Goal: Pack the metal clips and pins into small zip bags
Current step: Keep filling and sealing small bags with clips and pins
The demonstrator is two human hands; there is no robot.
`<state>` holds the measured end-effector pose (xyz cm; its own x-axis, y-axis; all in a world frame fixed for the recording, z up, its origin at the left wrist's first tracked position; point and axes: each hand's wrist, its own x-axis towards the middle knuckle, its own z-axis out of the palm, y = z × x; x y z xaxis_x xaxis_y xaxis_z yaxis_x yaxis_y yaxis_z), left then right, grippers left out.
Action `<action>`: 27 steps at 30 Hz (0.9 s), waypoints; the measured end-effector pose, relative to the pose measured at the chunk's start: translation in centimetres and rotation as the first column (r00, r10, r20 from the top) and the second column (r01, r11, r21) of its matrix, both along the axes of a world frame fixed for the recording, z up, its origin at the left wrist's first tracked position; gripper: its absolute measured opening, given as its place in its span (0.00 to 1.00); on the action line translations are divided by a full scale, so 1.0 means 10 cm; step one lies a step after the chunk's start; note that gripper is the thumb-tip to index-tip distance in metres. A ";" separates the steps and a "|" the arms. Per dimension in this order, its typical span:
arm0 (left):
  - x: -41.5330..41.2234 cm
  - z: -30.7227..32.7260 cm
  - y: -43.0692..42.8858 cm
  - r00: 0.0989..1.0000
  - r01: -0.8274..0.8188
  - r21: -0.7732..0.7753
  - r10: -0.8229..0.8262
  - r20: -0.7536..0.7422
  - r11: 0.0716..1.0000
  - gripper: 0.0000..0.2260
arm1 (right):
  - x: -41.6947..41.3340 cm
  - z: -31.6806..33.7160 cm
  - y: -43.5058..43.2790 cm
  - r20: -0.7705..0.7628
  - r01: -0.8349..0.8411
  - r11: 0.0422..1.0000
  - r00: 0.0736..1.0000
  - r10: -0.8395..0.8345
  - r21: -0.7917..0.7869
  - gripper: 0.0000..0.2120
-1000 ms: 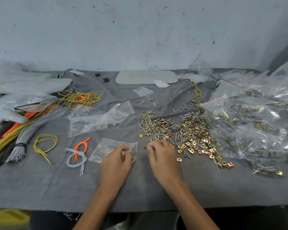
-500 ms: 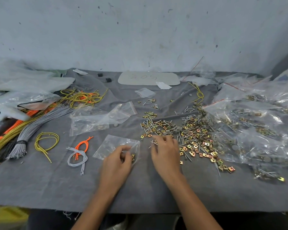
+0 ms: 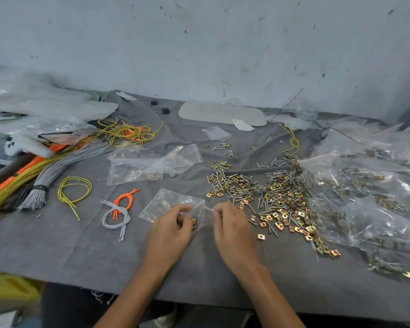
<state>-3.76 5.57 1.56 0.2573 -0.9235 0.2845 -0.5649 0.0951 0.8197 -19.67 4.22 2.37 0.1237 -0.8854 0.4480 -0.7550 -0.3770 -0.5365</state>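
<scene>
Zip bag held at its mouth, centre of frame.

Left hand (image 3: 173, 229) pinched the small zip bag (image 3: 169, 202), which lay toward upper left; right hand (image 3: 231, 227) pinched what looked like pins at the opening, nearer the loose pile of clips and pins (image 3: 270, 200) just right. Filled bags (image 3: 369, 195) sat far right, cord loops (image 3: 117, 213) left; nothing blocked the way.
</scene>
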 end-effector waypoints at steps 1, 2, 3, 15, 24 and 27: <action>-0.01 0.00 0.00 1.000 0.005 -0.017 -0.004 0.016 1.000 0.07 | 0.05 -0.01 0.04 0.006 -0.051 0.999 0.999 0.051 -0.002 0.03; -0.01 0.00 0.00 1.000 0.010 -0.032 -0.009 0.025 0.999 0.08 | 0.11 -0.03 0.05 0.000 -0.078 0.997 0.997 0.078 -0.010 0.03; -0.01 -0.01 0.00 1.000 0.013 -0.041 -0.012 0.026 0.999 0.08 | 0.16 -0.04 0.05 -0.009 -0.086 0.996 0.996 0.086 -0.016 0.02; 0.00 0.03 0.04 0.998 0.057 -0.084 -0.056 0.018 0.995 0.12 | 0.27 -0.06 0.06 0.026 -0.142 0.985 0.989 0.145 -0.095 0.07; 0.02 0.01 0.02 0.996 0.080 -0.073 -0.078 0.038 0.994 0.14 | 0.25 -0.01 0.12 0.284 -0.251 0.968 0.929 0.236 0.016 0.15; 0.02 -0.01 0.02 0.999 0.050 -0.073 -0.050 0.000 0.996 0.11 | 0.18 0.02 0.08 0.350 -0.160 0.987 0.925 0.147 0.009 0.10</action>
